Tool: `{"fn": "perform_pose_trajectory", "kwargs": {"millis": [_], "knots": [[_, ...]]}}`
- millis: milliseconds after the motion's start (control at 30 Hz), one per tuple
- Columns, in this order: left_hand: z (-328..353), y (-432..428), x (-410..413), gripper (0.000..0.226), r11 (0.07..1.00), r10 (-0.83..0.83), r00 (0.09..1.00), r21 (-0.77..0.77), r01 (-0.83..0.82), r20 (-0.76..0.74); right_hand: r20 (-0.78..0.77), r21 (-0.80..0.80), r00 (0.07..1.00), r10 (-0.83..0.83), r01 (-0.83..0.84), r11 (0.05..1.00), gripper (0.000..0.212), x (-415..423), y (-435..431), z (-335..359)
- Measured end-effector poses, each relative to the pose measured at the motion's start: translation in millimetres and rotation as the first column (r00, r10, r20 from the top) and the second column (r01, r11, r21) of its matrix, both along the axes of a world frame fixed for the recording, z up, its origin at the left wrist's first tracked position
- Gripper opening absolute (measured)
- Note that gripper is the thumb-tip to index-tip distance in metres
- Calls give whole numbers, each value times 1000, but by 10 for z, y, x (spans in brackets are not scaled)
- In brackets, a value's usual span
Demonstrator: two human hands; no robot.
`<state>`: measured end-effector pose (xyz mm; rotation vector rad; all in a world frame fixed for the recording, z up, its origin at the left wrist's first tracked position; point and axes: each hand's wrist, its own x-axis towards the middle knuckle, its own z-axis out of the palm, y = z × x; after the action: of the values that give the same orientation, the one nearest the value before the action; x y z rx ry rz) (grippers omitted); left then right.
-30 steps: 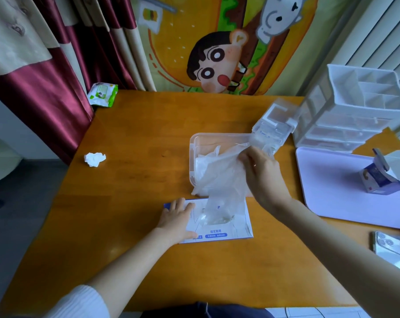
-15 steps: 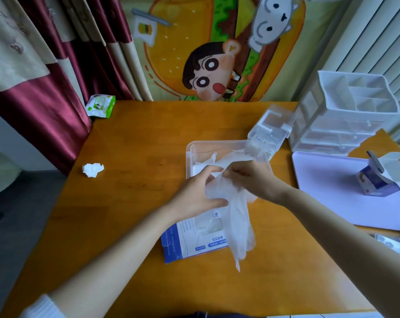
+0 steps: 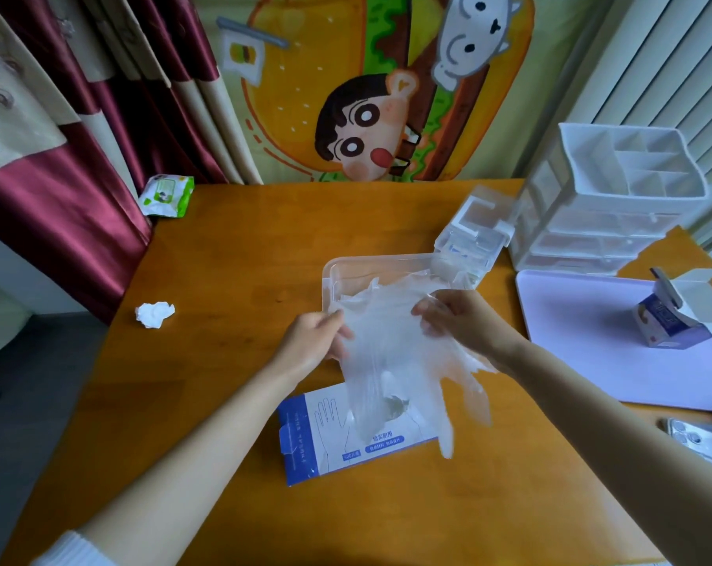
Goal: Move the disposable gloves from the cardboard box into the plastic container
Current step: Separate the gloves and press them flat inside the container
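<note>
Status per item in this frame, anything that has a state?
gloves: bunch held up over the box
left hand: grips gloves
right hand: grips gloves
plastic container: open, gloves partly inside
cardboard box: lying flat, opened
small carton: flaps open

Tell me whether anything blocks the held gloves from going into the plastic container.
Nothing visible does. The left hand and the right hand hold the gloves right at the near rim of the plastic container, whose top is open. The cardboard box lies nearer the person, out of the way.
</note>
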<state>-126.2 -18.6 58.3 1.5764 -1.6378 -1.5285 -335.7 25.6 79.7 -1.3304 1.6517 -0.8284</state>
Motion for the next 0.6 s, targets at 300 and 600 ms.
{"fn": "perform_pose_trajectory", "kwargs": {"millis": [300, 600], "knots": [[177, -266, -194, 78, 917, -387, 921, -82, 389, 40, -172, 127, 960, 219, -199, 972, 22, -146, -270, 105], [232, -698, -535, 21, 887, -317, 931, -291, 358, 181, -571, 124, 795, 205, -164, 979, 17, -390, -565, 176]]}}
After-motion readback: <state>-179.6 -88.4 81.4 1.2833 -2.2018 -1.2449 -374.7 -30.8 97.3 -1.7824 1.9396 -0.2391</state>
